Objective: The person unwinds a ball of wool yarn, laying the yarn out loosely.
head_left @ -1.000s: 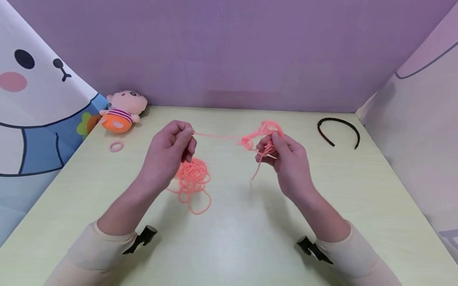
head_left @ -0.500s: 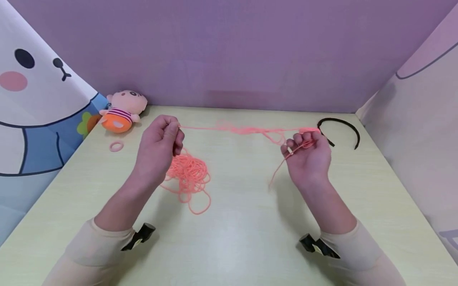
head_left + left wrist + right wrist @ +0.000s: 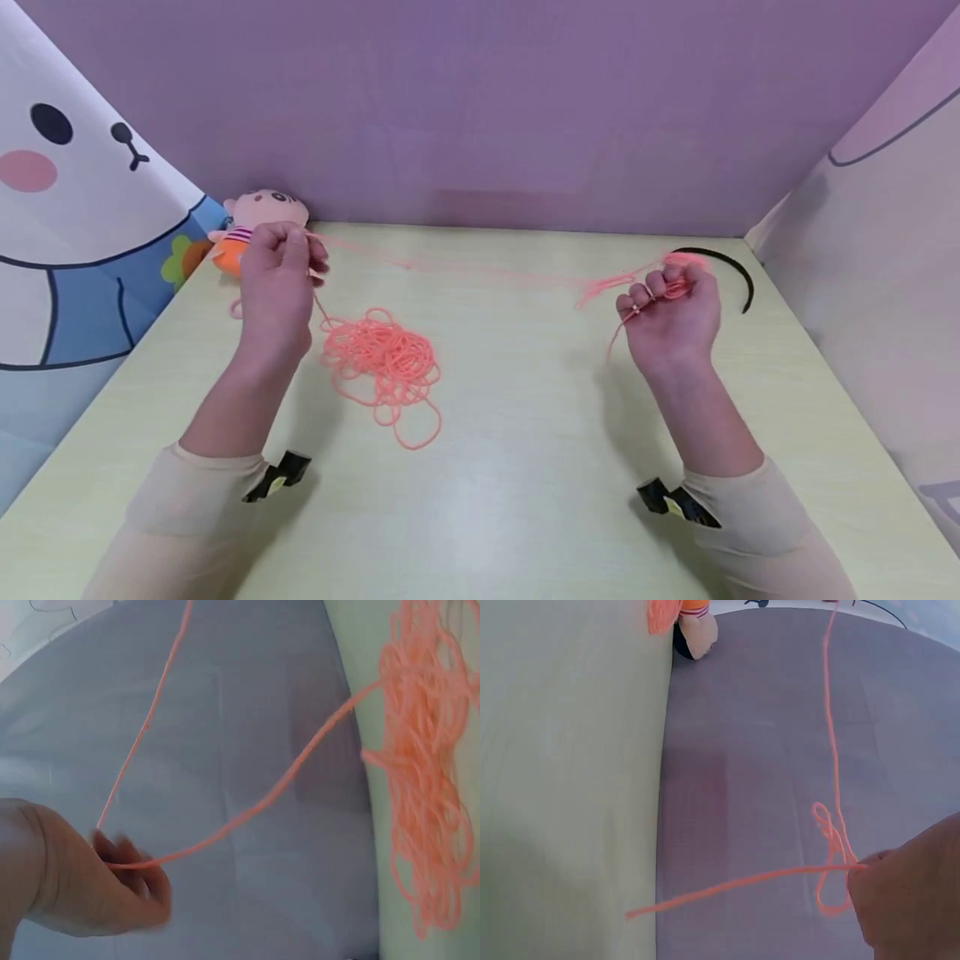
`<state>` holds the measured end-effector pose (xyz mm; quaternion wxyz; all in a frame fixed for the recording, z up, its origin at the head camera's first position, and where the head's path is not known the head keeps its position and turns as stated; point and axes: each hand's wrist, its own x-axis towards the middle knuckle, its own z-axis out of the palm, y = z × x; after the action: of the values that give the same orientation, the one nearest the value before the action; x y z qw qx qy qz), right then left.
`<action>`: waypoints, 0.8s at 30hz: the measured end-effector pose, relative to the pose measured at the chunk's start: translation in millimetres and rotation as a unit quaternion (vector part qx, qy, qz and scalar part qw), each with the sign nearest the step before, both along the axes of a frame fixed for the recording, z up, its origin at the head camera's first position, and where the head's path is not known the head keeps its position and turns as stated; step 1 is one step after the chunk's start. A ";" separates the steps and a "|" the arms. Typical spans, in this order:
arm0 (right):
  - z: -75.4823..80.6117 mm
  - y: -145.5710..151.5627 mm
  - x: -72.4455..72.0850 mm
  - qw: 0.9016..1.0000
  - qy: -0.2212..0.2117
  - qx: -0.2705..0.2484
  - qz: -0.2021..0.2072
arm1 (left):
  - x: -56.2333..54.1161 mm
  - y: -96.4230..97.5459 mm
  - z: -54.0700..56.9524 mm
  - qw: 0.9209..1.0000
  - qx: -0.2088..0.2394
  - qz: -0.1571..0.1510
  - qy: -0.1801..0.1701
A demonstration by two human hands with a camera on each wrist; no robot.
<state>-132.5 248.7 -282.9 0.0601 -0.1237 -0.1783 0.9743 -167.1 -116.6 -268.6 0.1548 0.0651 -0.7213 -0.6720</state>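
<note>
A strand of coral-pink yarn (image 3: 829, 712) spans the air between my two raised hands. At the left, my left hand (image 3: 279, 279) pinches it between thumb and fingers. From that hand the yarn (image 3: 270, 799) runs down to a loose tangled pile (image 3: 382, 358) on the table. Over at the right, my right hand (image 3: 672, 317) curls its fingers round a small bunch of yarn loops (image 3: 678, 286). Small loops and a short free end hang out of this hand in the right wrist view.
A plush doll (image 3: 266, 208) sits at the back left, partly behind my left hand. A pink ring (image 3: 236, 309) lies near it. The black headband (image 3: 738, 271) is partly hidden by my right hand. A purple backdrop (image 3: 510, 125) stands behind the table (image 3: 495, 500).
My hands have moved apart, the left to the left and slightly away, the right to the right. The yarn between them has lengthened, and more of the pile shows.
</note>
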 end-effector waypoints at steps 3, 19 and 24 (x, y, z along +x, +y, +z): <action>-1.6 -7.5 1.8 0.997 0.024 0.059 0.052 | -4.6 -1.5 -4.6 0.999 -0.041 0.021 -0.012; 3.7 -34.3 27.4 0.897 0.200 0.247 0.308 | 17.2 87.4 -59.3 0.896 -0.218 -0.387 -0.005; 6.5 -36.9 31.3 0.886 0.209 0.245 0.334 | 13.5 108.8 -78.0 0.866 -0.222 -0.448 -0.024</action>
<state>-101.2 211.8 -276.4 -0.2042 0.1678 -0.4256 0.8654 -153.7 -7.8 -346.5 -0.1695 -0.2852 -0.8066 -0.4892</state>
